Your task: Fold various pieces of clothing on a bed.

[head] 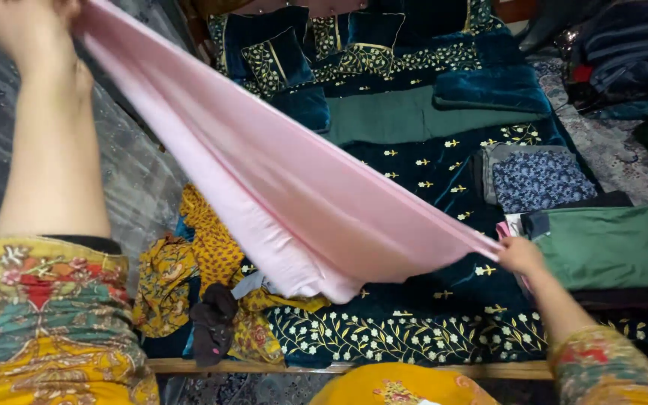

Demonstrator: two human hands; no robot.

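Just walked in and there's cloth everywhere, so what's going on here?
A person is stretching a pink cloth between both hands over a bed. The left hand holds one end up high; the right hand grips the other end low, beside a stack of folded clothes. The middle of the cloth sags onto the dark teal embroidered bedspread. A heap of unfolded yellow patterned clothes lies at the near edge of the bed.
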